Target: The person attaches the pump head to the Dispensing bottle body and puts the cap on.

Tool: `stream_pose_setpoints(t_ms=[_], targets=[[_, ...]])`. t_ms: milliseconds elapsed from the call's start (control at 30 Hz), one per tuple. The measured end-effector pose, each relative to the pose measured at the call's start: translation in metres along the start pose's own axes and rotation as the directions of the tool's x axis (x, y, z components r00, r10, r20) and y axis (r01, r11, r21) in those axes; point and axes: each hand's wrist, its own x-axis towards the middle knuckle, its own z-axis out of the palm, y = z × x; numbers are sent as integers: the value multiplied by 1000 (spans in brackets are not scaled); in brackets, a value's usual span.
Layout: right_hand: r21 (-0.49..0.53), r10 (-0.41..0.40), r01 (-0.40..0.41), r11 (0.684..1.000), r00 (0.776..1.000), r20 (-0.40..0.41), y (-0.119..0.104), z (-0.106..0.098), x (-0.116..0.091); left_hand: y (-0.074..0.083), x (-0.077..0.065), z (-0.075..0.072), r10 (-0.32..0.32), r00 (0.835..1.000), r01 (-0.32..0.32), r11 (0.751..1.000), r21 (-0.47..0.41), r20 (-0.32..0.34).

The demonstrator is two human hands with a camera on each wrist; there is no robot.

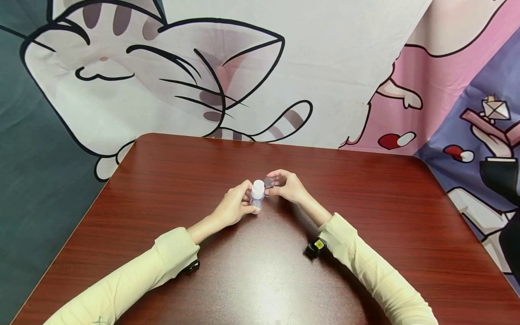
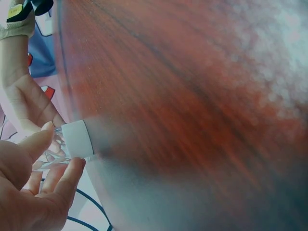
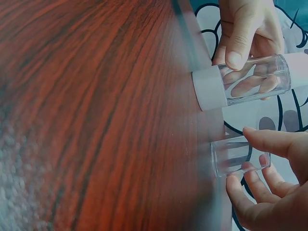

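Observation:
My left hand (image 1: 234, 204) grips a small clear bottle (image 1: 257, 203) between thumb and fingers. The bottle stands upright, with a white top (image 1: 258, 186) and a white base (image 3: 210, 88) at the tabletop. Just to its right, my right hand (image 1: 289, 187) pinches a short clear cap (image 1: 269, 182) by its sides. In the right wrist view the cap (image 3: 238, 156) is see-through and sits apart from the bottle, low over the table. The left wrist view shows the white base (image 2: 78, 139) at my left fingertips, with the right hand (image 2: 29, 98) behind it.
Both hands are over the far half of a reddish-brown wooden table (image 1: 195, 167). A cloth backdrop (image 1: 337, 67) with cartoon drawings hangs right behind its far edge. A small black device (image 1: 314, 247) is strapped at the right wrist.

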Motion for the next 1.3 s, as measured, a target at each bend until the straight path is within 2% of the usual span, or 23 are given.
stream_pose_setpoints(t_ms=[633, 1067, 1300], targets=[[1, 3, -3, 1000, 1000, 9, 1, 0, 1, 1, -1, -1, -12, 1000, 12, 1000, -2, 0], [31, 46, -47, 998, 999, 16, 0, -2, -1, -1, 0, 0, -4, 1000, 4, 1000, 3, -4], [35, 25, -26, 999, 999, 26, -1, -2, -5, 0, 0, 0, -7, 1000, 7, 1000, 4, -7]])
